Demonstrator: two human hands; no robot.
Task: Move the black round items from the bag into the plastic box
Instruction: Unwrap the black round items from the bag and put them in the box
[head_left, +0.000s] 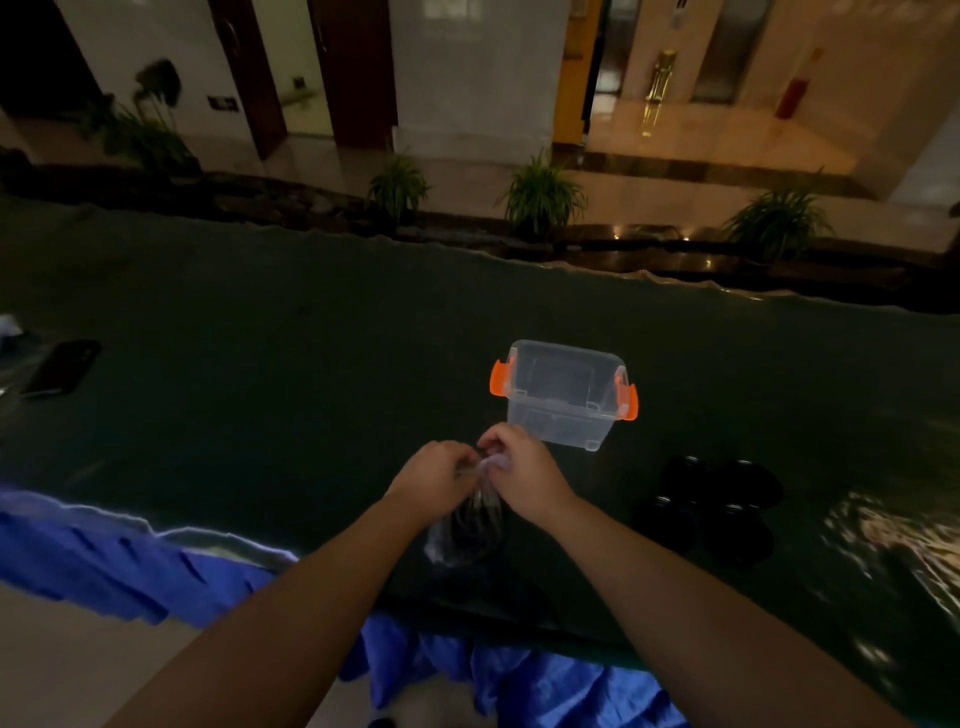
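The neck of the clear bag (465, 525) is being pinched by the left hand (439, 478) and right hand (522, 475), held together; the plastic box (563, 392) is sitting just beyond them, black round items (711, 506) lying to their right.

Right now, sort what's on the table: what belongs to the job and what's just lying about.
For the job:
bag, pinched at the top by the left hand and right hand
plastic box, open
black round items loose on the table

Lying about:
phone
potted plants
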